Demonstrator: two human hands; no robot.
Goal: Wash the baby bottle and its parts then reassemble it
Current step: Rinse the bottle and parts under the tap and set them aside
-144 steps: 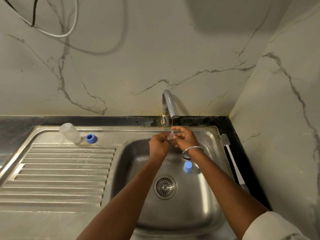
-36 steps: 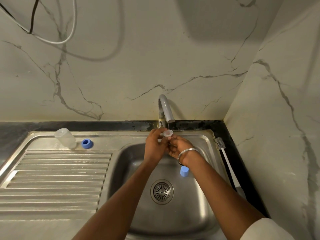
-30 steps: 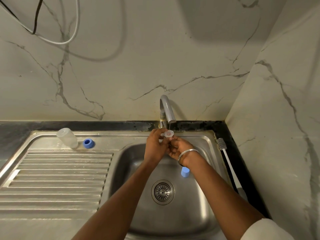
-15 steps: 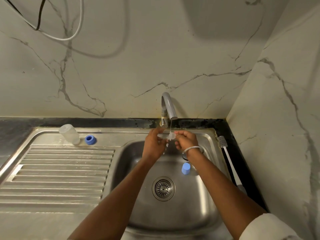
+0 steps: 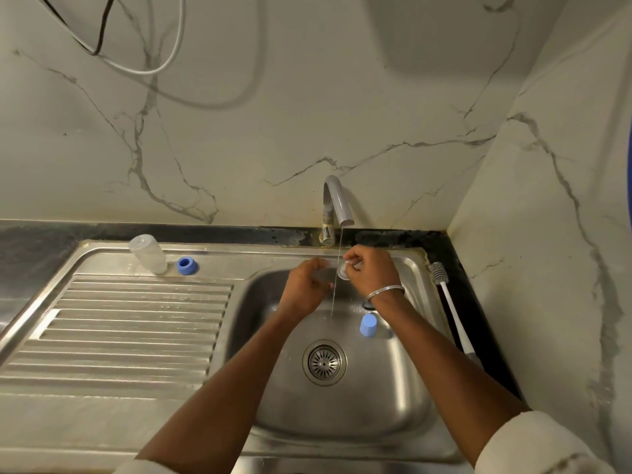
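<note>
The left hand (image 5: 305,286) has drawn off the nipple (image 5: 343,270), its grip unclear; the right hand (image 5: 371,272) pinches it.

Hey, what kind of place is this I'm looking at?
Most likely a home kitchen sink corner: a stainless steel sink with a ribbed drainboard, a tap running into it, and marble-look walls. A clear baby bottle and a bottle brush sit beside the basin.

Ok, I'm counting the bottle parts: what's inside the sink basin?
A blue cap sits on the basin floor, right of the drain. The right forearm covers part of the floor, so anything beneath it is hidden.
</note>
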